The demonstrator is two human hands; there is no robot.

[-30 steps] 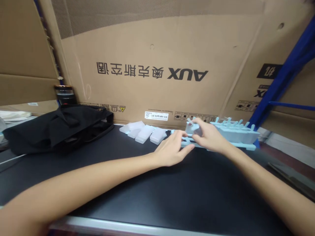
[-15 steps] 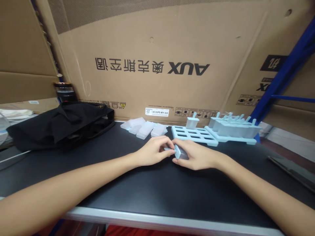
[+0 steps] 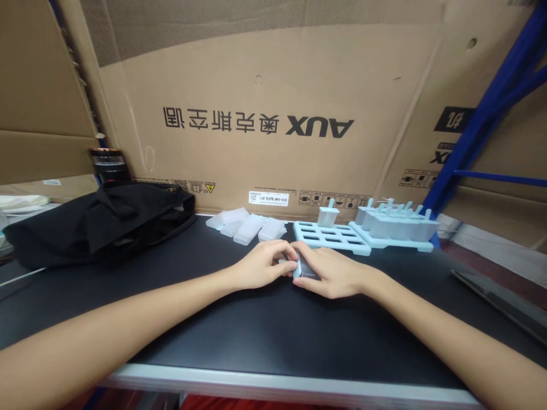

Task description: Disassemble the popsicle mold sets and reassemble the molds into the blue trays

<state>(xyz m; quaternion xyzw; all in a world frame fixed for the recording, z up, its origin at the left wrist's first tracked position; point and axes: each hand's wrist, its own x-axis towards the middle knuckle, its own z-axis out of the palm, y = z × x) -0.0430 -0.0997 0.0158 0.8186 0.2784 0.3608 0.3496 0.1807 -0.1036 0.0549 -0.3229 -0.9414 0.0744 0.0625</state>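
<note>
Low over the black tabletop, my two hands meet around one popsicle mold [image 3: 308, 270] that lies on its side. My right hand [image 3: 335, 272] grips its clear body between thumb and fingers. The light-blue lid [image 3: 297, 267] faces left, where my left hand [image 3: 262, 265] pinches its stick, which my fingers partly hide. Just beyond the hands is a light-blue rack [image 3: 342, 244] with one mold [image 3: 328, 217] standing in it, stick up. A second rack [image 3: 412, 246] to its right holds several upright molds [image 3: 397, 223].
Several loose clear mold bodies [image 3: 249, 229] lie behind my left hand. A black cloth bag [image 3: 98, 225] and a dark jar [image 3: 108, 165] are at the left. A large cardboard box [image 3: 256, 68] closes off the back. A flat dark object [image 3: 496, 299] lies at the right.
The view has shifted slightly, so the racks and hands appear a little further left. Both hands keep their hold on the mold and its lid stick.
</note>
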